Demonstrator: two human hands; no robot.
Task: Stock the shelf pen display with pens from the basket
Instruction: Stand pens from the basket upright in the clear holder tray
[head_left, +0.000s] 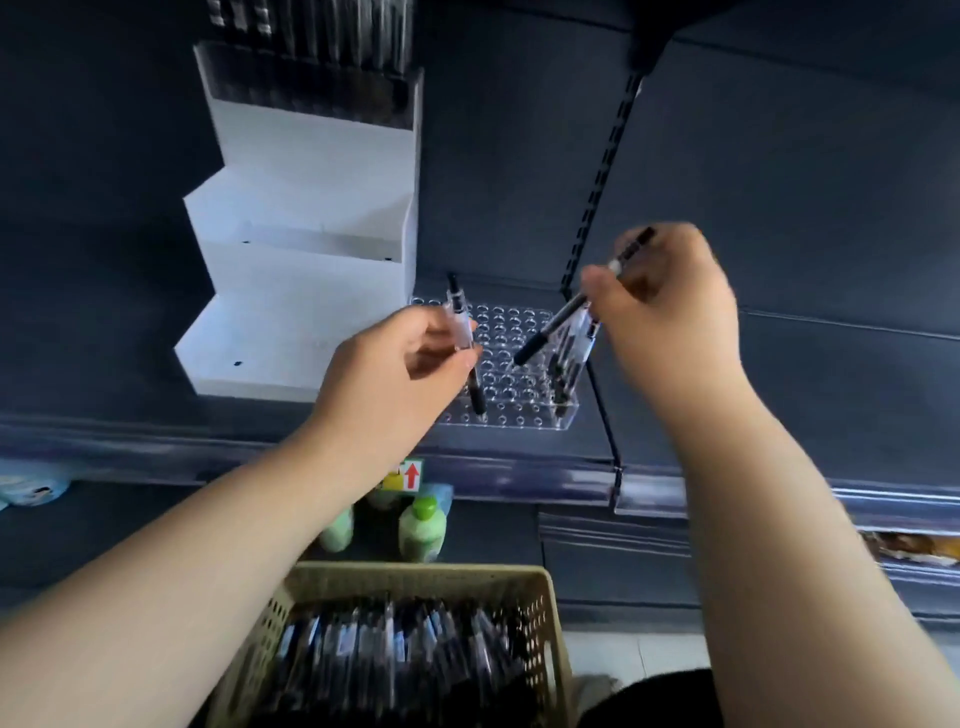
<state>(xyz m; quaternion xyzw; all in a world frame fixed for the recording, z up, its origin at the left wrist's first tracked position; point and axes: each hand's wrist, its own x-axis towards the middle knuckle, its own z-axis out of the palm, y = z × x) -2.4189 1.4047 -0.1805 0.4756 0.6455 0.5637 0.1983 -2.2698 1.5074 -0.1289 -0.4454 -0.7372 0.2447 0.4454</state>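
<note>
A clear acrylic pen display (511, 358) with rows of round holes sits on the dark shelf. Several pens (569, 358) stand in its right column. My left hand (395, 374) grips a black-and-clear pen (462, 332) nearly upright, its lower tip over the holes at the display's front left. My right hand (670, 312) pinches a second black pen (550, 332) held slanted, tip pointing down-left above the display's middle. A beige perforated basket (540, 613) full of pens sits below, close to me.
A white stepped display stand (306, 249) stands left of the acrylic display, with dark pens in its top tier. Green bottles (422, 530) stand on the lower shelf beneath. A slotted shelf upright (597, 208) rises behind the display's right side.
</note>
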